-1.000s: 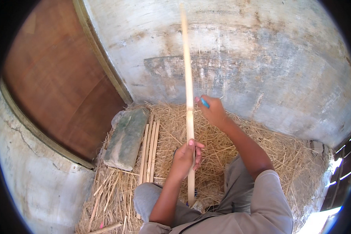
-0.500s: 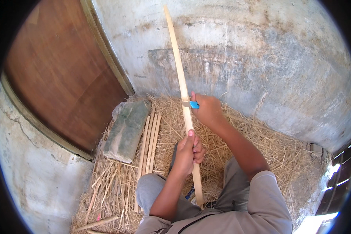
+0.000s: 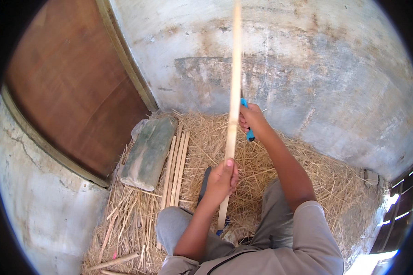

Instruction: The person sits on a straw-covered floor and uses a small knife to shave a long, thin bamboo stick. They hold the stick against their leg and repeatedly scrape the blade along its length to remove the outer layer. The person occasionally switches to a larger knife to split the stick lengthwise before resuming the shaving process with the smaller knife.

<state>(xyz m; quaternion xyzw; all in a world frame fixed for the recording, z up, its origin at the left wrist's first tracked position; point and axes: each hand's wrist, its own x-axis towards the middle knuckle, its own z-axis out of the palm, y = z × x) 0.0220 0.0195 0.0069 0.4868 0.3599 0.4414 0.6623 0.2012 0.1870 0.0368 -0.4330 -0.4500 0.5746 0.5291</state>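
Observation:
My left hand (image 3: pixel 222 179) grips a long pale wooden stick (image 3: pixel 234 91) near its lower end and holds it almost upright in front of me. My right hand (image 3: pixel 252 120) holds a blue-handled knife (image 3: pixel 247 120) against the stick higher up, its blade hidden behind the wood. The stick's top runs out of the picture. I sit with my knees apart on straw.
Several cut sticks (image 3: pixel 175 165) lie side by side on the straw (image 3: pixel 307 169) at my left, next to a flat grey stone (image 3: pixel 147 153). A brown wooden door (image 3: pixel 64 87) stands at the left and a worn concrete wall (image 3: pixel 307 68) lies ahead.
The stick has swung from leaning left back to nearly upright. My right hand with the knife stays at about the same height on it, and my left hand keeps its hold.

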